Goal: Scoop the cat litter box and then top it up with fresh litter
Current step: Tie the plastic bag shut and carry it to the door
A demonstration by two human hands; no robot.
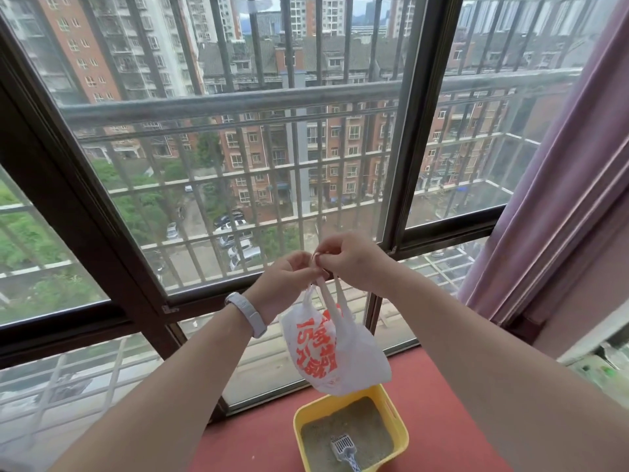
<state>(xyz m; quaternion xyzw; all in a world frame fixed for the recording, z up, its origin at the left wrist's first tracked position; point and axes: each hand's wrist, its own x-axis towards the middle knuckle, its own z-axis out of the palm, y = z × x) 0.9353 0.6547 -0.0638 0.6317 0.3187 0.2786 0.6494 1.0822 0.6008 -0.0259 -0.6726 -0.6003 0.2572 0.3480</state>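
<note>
Left grip [291,272]: pinching one bag handle.
Right grip [350,260]: pinching the other handle, touching the left.
Bag [335,356]: hangs below both grips.
Litter box [401,434]: under the bag, scoop [343,447] inside.
Advice: cinch the knot tight, bag over the box.

A high-rise flat; barred window [238,148], purple curtain [561,199], cat's litter box [401,434].
</note>
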